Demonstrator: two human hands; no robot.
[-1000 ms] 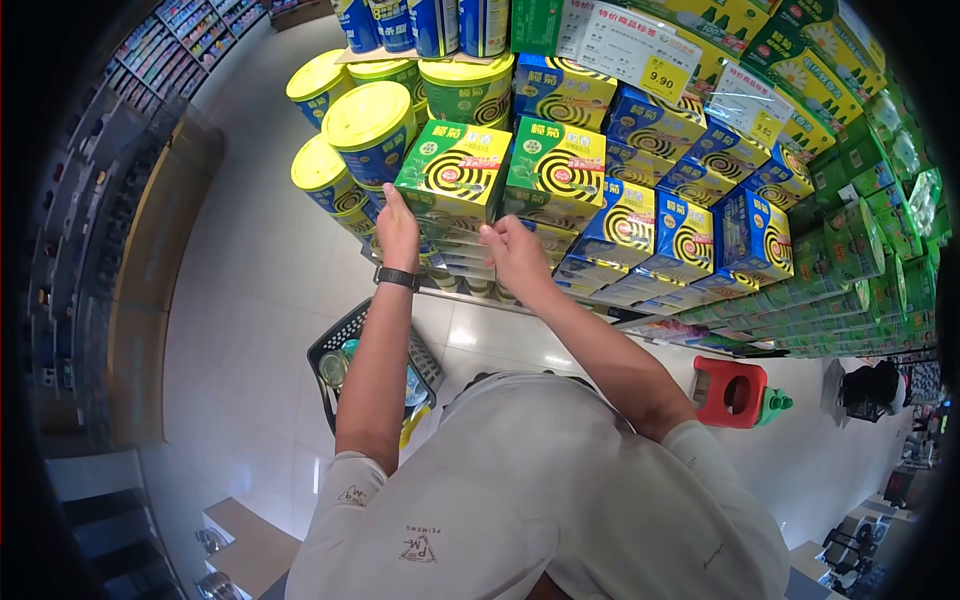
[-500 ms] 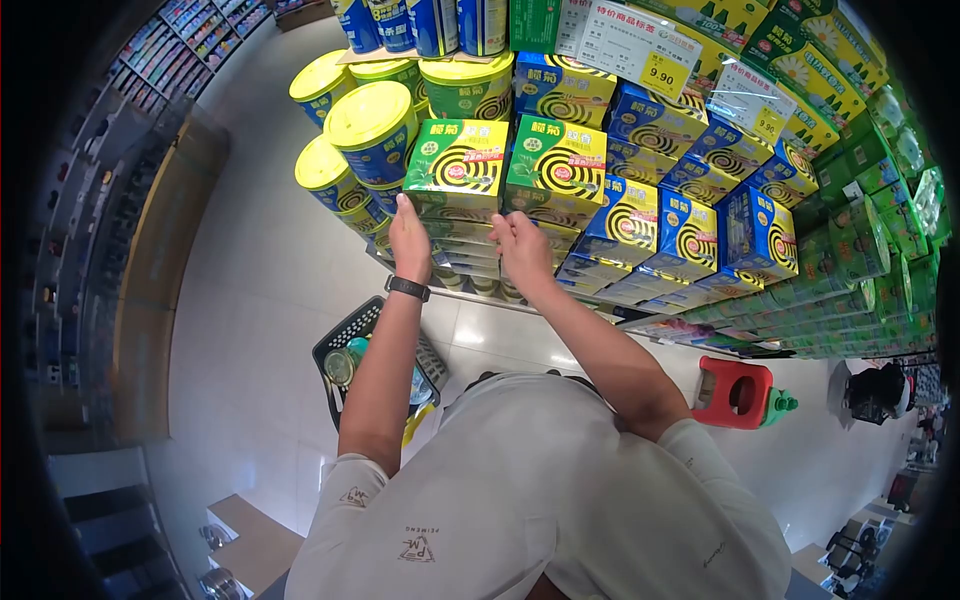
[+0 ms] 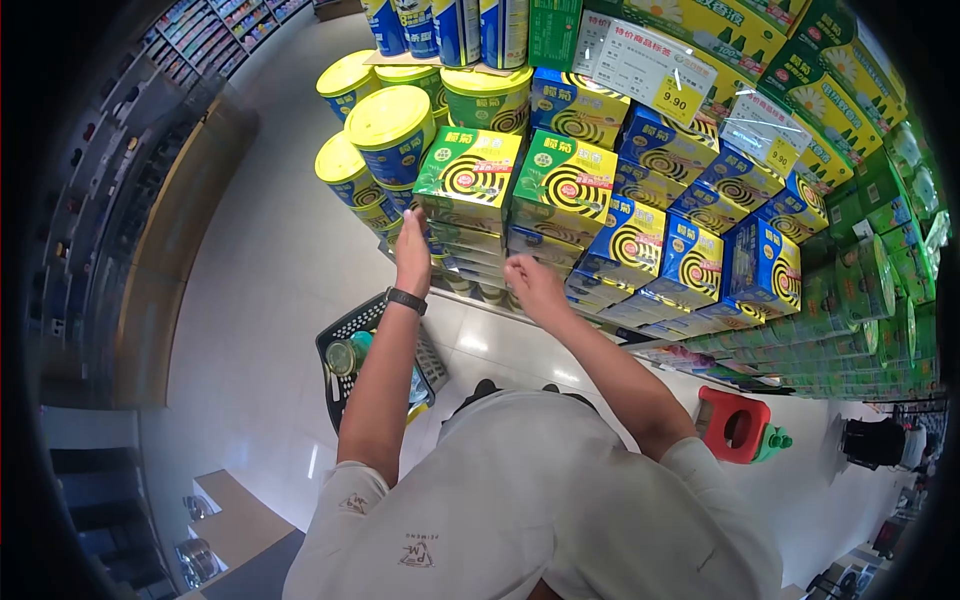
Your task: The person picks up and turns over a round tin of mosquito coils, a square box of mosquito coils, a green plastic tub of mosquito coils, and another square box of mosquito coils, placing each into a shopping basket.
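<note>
Two green-and-yellow mosquito coil boxes, a left one [image 3: 467, 172] and a right one [image 3: 562, 182], sit side by side on top of stacked boxes. My left hand [image 3: 412, 258] is upright with fingers stretched out, fingertips right by the left box's lower left corner. Lower and to the right, my right hand [image 3: 537, 287] has its fingers curled in, with no object showing in them. It is in front of the stack, under the right box. Beside the left box stands a blue tub with a yellow lid [image 3: 388, 122].
Blue-and-yellow coil boxes [image 3: 690, 255] continue the stack to the right, beneath price signs [image 3: 655, 70]. A dark shopping basket [image 3: 330, 365] with goods stands on the floor at my left. A red stool [image 3: 735, 425] is at the right.
My right hand has drawn back from the gap between the two green boxes, toward me. My left hand stays by the left box, its fingers a little lower. The view has shifted slightly.
</note>
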